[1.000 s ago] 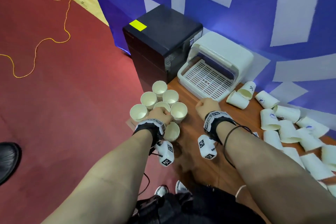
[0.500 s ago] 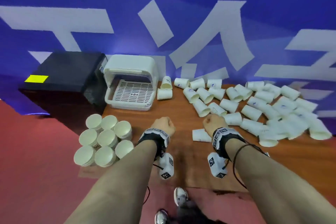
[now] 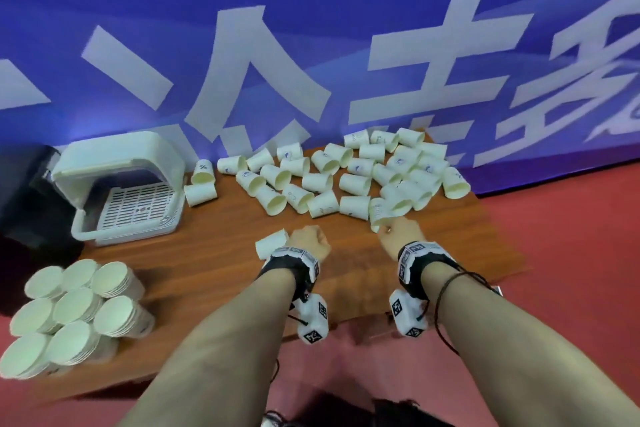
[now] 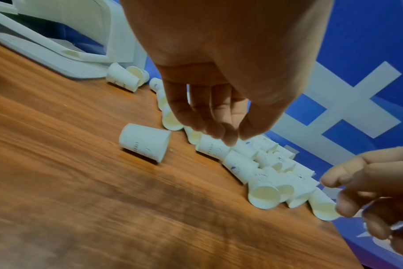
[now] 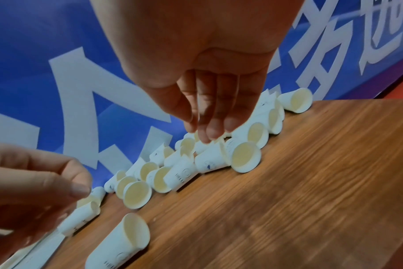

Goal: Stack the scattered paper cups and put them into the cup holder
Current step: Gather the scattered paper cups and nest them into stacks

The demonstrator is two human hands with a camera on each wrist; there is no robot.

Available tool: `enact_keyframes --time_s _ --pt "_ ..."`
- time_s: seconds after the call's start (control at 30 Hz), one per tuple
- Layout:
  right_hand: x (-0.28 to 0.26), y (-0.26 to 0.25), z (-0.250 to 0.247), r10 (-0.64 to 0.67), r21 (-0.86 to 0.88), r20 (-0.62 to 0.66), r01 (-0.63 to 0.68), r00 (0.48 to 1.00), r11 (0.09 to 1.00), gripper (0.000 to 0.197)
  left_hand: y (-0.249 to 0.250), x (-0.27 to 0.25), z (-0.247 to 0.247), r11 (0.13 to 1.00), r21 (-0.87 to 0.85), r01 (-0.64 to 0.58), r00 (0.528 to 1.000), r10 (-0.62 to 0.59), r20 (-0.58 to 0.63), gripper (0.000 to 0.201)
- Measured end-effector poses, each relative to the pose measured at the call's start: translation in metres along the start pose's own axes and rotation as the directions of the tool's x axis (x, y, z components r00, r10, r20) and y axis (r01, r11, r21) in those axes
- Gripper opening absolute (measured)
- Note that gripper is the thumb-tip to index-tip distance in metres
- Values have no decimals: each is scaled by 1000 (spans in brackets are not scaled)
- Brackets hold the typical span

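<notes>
Wood tabletop [image 3: 214, 263]: lone cup [image 3: 271, 242] lay sideways just upper-left of empty, loosely curled left hand [image 3: 309, 243]; right hand [image 3: 398, 231] further off, also empty.

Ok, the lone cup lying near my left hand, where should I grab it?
Lone cup lies on its side on the table, apart from the pile. Come from above with the left hand and pinch across its side wall, probably nearer the stiffer rim.

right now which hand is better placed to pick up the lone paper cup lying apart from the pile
Left. The left hand hovers empty right beside the lone white paper cup; the right hand is over the pile's near edge.
</notes>
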State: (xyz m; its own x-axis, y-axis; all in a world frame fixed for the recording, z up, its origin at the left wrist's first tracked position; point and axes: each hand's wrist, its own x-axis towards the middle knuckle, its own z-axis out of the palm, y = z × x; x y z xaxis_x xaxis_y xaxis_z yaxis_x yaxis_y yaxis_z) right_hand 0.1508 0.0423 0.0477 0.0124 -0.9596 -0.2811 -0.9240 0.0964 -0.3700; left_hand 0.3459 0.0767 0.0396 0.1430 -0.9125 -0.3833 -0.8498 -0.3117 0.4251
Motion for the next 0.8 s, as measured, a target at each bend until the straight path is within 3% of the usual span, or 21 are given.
enact_keyframes --time_s 0.33,0.57,0.8 --pt "24 183 -82 22 46 17 -23 1000 999 22 170 -4 105 992 -111 64 995 -55 80 18" --pt "60 252 -108 86 105 15 -87 996 991 20 240 33 129 991 -78 109 987 -98 127 23" --pt "139 304 -125 133 87 80 -140 988 986 19 307 105 151 995 -36 91 984 -84 158 19"
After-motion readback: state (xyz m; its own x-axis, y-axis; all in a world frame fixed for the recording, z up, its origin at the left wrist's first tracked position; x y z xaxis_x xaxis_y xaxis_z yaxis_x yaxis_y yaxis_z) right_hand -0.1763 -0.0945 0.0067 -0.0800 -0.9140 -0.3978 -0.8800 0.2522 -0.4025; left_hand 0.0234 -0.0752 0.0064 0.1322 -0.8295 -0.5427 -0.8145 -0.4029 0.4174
